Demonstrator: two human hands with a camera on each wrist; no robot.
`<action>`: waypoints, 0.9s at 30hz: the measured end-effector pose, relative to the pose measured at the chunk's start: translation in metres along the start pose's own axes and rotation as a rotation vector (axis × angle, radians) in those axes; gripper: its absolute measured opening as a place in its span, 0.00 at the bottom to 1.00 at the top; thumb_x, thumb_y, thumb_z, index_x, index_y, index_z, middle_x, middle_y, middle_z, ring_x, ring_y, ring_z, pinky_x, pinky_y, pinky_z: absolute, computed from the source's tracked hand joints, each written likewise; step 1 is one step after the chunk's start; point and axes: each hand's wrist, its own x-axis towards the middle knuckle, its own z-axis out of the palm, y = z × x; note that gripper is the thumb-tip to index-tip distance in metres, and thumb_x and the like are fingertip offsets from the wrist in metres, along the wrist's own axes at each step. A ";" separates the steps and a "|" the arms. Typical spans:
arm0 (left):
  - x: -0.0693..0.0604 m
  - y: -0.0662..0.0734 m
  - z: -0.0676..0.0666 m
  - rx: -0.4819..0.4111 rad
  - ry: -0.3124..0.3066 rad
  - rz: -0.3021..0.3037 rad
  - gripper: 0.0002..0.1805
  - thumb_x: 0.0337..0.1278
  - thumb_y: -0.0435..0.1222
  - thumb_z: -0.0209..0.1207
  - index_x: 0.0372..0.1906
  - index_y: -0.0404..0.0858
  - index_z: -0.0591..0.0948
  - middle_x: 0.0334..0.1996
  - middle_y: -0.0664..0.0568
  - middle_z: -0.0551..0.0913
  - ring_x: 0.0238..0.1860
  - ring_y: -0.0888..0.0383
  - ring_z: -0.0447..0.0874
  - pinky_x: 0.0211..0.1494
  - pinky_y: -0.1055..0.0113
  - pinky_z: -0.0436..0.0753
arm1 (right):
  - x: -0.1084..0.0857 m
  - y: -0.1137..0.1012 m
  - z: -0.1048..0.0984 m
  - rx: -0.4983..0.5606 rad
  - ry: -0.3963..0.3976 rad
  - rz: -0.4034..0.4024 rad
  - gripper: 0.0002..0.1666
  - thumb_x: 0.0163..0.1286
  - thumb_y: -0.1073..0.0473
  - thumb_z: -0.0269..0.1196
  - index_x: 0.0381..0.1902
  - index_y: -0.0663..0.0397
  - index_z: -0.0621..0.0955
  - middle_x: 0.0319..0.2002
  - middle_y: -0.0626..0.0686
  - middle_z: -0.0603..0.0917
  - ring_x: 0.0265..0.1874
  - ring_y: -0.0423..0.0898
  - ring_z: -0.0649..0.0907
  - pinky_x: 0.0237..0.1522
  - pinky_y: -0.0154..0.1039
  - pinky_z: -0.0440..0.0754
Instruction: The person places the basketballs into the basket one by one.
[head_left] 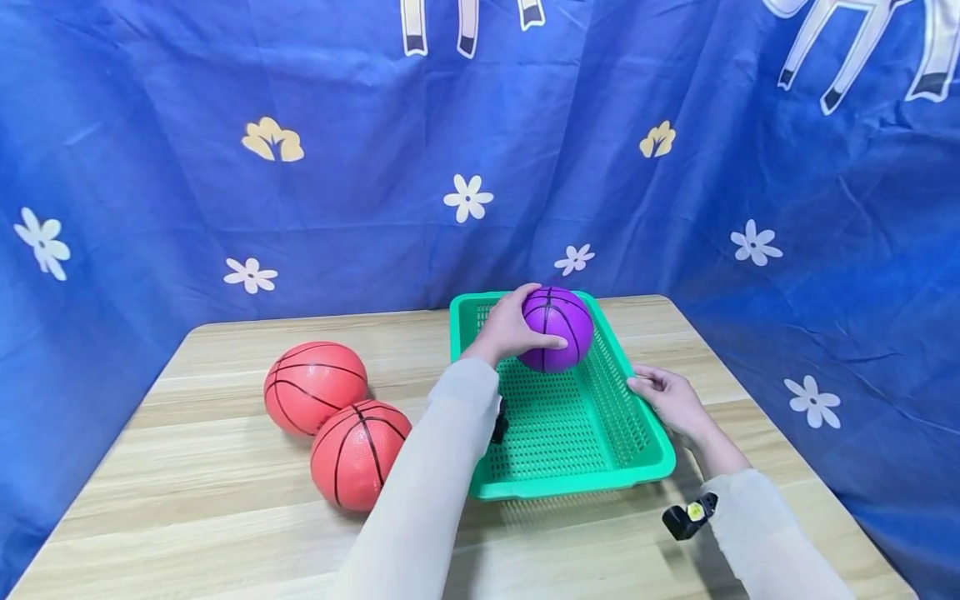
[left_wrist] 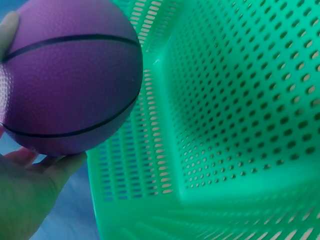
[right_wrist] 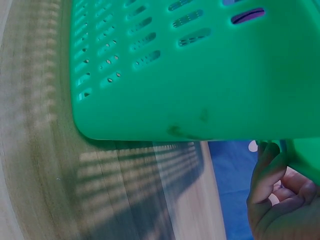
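Observation:
My left hand [head_left: 512, 327] holds a small purple basketball [head_left: 557, 329], thumb on the near side and fingers over the far left. The ball is inside the outline of a green perforated plastic basket [head_left: 573, 482], near its far end; whether it touches the floor of the basket cannot be told. In the left wrist view the purple basketball [left_wrist: 75, 75] sits against the palm and fingers. My right hand [head_left: 675, 404] pinches the basket's right rim. Two red-orange basketballs, one farther back [head_left: 315, 387] and one nearer [head_left: 358, 458], rest side by side on the table, left of the basket.
The wooden table [head_left: 187, 500] has blue cloth [head_left: 360, 208] with white flowers behind it and at both sides. A black wrist camera [head_left: 690, 517] hangs by the right sleeve. The left forearm [head_left: 427, 483] crosses in front of the nearer red-orange ball.

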 end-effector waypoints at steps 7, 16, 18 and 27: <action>0.002 -0.002 0.018 0.026 0.001 0.024 0.54 0.31 0.48 0.78 0.69 0.46 0.64 0.61 0.46 0.70 0.58 0.49 0.68 0.52 0.53 0.78 | 0.001 0.001 -0.001 0.007 0.004 0.008 0.31 0.72 0.56 0.57 0.66 0.70 0.66 0.47 0.63 0.80 0.33 0.39 0.83 0.37 0.37 0.83; 0.000 -0.012 0.031 0.085 -0.038 -0.007 0.54 0.31 0.48 0.78 0.70 0.48 0.63 0.61 0.45 0.68 0.58 0.48 0.69 0.53 0.53 0.77 | 0.004 0.002 0.000 0.014 0.007 0.018 0.32 0.72 0.56 0.58 0.66 0.70 0.66 0.46 0.62 0.80 0.33 0.40 0.83 0.37 0.38 0.83; 0.000 -0.014 0.032 0.084 -0.047 -0.011 0.55 0.30 0.47 0.78 0.70 0.48 0.63 0.61 0.45 0.68 0.58 0.48 0.69 0.53 0.52 0.77 | 0.004 0.002 0.000 0.019 0.008 0.022 0.32 0.72 0.56 0.58 0.66 0.70 0.66 0.45 0.61 0.81 0.33 0.40 0.83 0.37 0.38 0.83; -0.002 -0.022 0.029 0.089 -0.082 -0.044 0.55 0.29 0.47 0.79 0.70 0.48 0.63 0.63 0.44 0.66 0.59 0.46 0.69 0.55 0.51 0.76 | 0.004 -0.001 0.001 0.028 -0.001 0.031 0.33 0.72 0.55 0.58 0.67 0.69 0.65 0.44 0.60 0.81 0.32 0.42 0.84 0.35 0.39 0.84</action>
